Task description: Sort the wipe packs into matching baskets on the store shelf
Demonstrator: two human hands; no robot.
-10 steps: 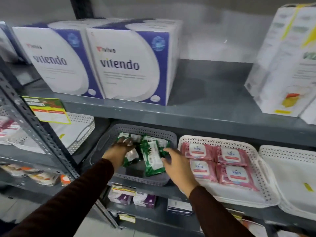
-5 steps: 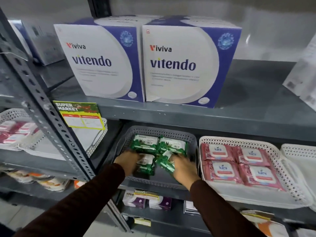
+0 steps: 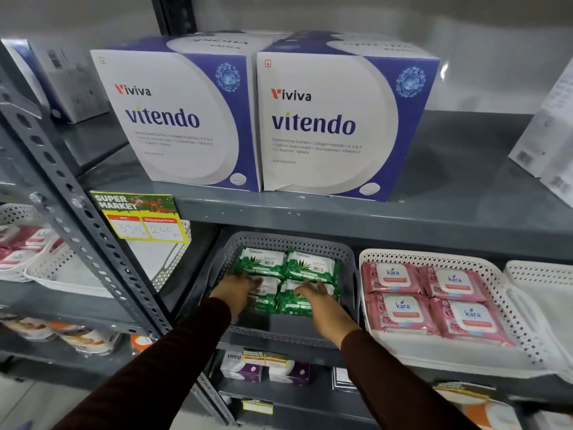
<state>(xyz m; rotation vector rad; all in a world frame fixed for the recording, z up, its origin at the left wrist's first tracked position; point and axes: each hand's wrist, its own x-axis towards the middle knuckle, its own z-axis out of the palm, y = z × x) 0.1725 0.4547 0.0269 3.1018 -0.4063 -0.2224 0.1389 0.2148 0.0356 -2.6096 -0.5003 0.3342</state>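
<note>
Inspecting the middle shelf, I find the sorting nearly complete as far as can be seen. Four green packs lie flat in a two-by-two block inside the grey basket; four pink packs lie likewise in the white basket just beside it to the right. No colour is mixed in either basket.

The left hand rests flat on the front-left green pack, fingers spread, grip open and closed round nothing. The right hand lies the same way on the front-right green pack, palm down, also holding nothing. Both appear to be pressing the front row square, in my judgement a finishing touch.

A second white basket at far right shows no packs in its visible part. More pink packs sit in a basket in the left bay; whether these need attention cannot be told. No loose packs are in sight.
</note>
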